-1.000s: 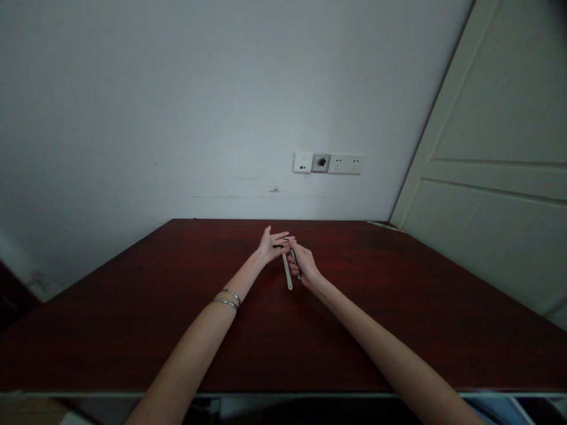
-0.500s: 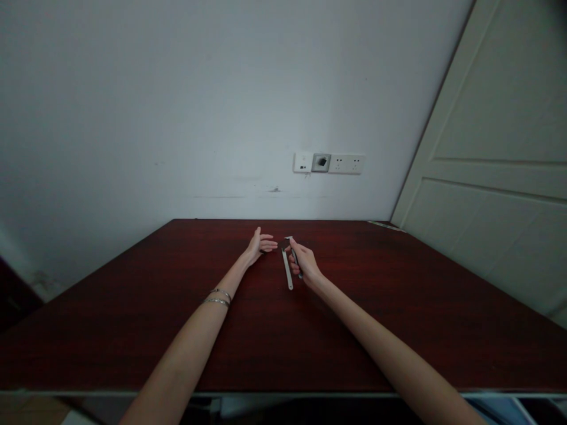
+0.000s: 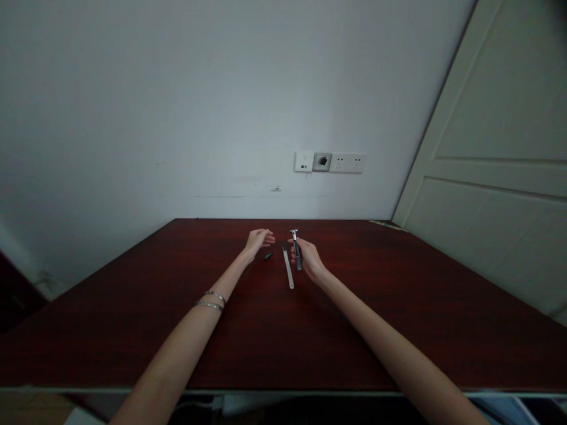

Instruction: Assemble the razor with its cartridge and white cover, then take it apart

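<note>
Left hand point(image 3: 259, 239) has withdrawn, opening room beside T-shaped tool point(image 3: 297, 252).

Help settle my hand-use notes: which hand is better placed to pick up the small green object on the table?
The left hand, I'd judge: it looks empty and is close beside the small green object, while the right hand holds the razor.

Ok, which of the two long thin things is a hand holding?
The dark-handled tool with the silvery crosswise head, in the right hand. The pale strip lies on the table instead.
</note>
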The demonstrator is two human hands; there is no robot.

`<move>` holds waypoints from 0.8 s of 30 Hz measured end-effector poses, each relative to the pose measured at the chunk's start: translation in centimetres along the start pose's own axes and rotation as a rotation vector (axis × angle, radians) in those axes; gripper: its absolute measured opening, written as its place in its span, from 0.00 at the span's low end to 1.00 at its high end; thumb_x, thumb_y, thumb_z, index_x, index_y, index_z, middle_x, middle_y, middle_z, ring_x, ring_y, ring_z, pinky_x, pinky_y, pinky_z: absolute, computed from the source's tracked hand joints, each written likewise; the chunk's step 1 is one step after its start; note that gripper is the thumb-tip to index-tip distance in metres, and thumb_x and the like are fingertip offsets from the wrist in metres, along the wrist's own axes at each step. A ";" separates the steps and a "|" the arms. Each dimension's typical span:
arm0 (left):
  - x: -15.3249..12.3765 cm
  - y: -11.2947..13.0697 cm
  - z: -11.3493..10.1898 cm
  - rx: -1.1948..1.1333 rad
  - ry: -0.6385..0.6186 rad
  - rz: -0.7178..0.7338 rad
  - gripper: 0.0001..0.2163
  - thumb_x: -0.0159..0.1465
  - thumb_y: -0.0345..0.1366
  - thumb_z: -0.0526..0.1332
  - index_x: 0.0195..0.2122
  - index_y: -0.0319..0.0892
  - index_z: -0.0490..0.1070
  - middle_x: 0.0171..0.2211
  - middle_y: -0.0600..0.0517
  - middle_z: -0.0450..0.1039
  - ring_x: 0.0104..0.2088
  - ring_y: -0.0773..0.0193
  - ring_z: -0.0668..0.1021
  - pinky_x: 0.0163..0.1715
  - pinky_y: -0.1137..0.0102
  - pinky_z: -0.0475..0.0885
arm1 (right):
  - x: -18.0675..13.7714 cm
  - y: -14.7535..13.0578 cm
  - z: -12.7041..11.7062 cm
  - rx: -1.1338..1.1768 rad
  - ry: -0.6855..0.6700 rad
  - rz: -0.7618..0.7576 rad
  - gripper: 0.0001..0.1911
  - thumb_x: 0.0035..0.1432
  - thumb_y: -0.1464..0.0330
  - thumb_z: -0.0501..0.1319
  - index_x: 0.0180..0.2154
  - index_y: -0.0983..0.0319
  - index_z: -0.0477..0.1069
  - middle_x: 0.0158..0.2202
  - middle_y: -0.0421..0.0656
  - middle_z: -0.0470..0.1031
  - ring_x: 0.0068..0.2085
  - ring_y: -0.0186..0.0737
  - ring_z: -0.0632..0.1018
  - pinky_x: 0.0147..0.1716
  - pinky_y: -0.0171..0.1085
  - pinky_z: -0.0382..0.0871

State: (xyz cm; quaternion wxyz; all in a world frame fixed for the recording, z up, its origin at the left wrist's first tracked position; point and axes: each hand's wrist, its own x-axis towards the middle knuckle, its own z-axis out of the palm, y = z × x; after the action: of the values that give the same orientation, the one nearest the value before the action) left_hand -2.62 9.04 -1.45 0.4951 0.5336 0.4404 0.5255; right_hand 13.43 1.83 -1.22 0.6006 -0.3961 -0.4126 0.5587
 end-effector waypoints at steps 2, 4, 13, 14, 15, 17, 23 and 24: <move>-1.0 0.2 0.2 0.057 -0.023 0.038 0.05 0.55 0.33 0.58 0.26 0.38 0.71 0.24 0.46 0.75 0.25 0.64 0.77 0.26 0.72 0.69 | 0.7 -0.3 -0.1 -0.006 0.050 -0.047 0.12 0.48 0.61 0.60 0.32 0.63 0.70 0.18 0.35 0.64 0.17 0.28 0.66 0.15 0.29 0.64; -2.2 0.2 0.5 0.065 -0.050 0.051 0.04 0.54 0.32 0.59 0.26 0.38 0.72 0.23 0.47 0.74 0.23 0.64 0.76 0.24 0.72 0.69 | 1.4 -0.6 -0.1 0.001 0.096 -0.114 0.12 0.45 0.61 0.63 0.31 0.62 0.69 0.18 0.34 0.63 0.19 0.28 0.67 0.17 0.29 0.65; -5.1 1.1 3.6 0.044 -0.266 0.176 0.10 0.48 0.25 0.64 0.33 0.37 0.73 0.31 0.46 0.76 0.33 0.61 0.77 0.39 0.66 0.70 | 2.1 -0.7 0.8 -0.233 0.207 -0.359 0.15 0.39 0.59 0.66 0.28 0.64 0.72 0.19 0.36 0.66 0.21 0.29 0.65 0.18 0.29 0.57; -5.3 1.1 3.9 0.018 -0.275 0.188 0.11 0.48 0.25 0.65 0.34 0.37 0.73 0.32 0.46 0.76 0.34 0.60 0.77 0.40 0.65 0.70 | 1.9 -0.6 1.0 -0.271 0.204 -0.386 0.15 0.39 0.60 0.66 0.28 0.63 0.72 0.20 0.36 0.67 0.22 0.30 0.66 0.19 0.30 0.57; -5.3 1.0 4.1 -0.006 -0.278 0.199 0.11 0.49 0.26 0.65 0.35 0.37 0.73 0.34 0.45 0.76 0.35 0.60 0.77 0.41 0.65 0.69 | 1.6 -0.5 1.2 -0.314 0.200 -0.412 0.14 0.40 0.60 0.66 0.28 0.63 0.72 0.20 0.37 0.67 0.23 0.31 0.66 0.20 0.30 0.58; -5.4 0.8 4.4 -0.033 -0.278 0.218 0.11 0.51 0.28 0.64 0.37 0.37 0.73 0.36 0.45 0.76 0.36 0.59 0.77 0.41 0.65 0.69 | 1.1 -0.4 1.5 -0.403 0.203 -0.444 0.13 0.41 0.60 0.65 0.28 0.62 0.73 0.22 0.38 0.69 0.25 0.32 0.67 0.22 0.30 0.59; -5.4 0.6 4.3 0.070 -0.232 0.273 0.09 0.55 0.36 0.61 0.33 0.35 0.74 0.31 0.47 0.77 0.34 0.60 0.77 0.37 0.68 0.69 | 0.5 0.2 1.4 -0.490 0.185 -0.471 0.14 0.41 0.59 0.65 0.29 0.63 0.75 0.25 0.40 0.69 0.28 0.34 0.68 0.25 0.32 0.62; -5.4 0.7 4.2 0.078 -0.235 0.272 0.10 0.55 0.37 0.61 0.32 0.34 0.74 0.30 0.47 0.77 0.33 0.60 0.77 0.36 0.69 0.70 | 0.6 0.3 1.3 -0.471 0.180 -0.482 0.15 0.41 0.59 0.65 0.29 0.63 0.75 0.25 0.40 0.69 0.27 0.33 0.67 0.25 0.32 0.62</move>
State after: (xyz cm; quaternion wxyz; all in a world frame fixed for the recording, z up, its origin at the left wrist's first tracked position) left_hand 1.21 3.33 -1.27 0.4466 0.6649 0.3233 0.5039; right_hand 12.14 2.44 -1.04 0.6411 -0.4628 -0.5573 0.2533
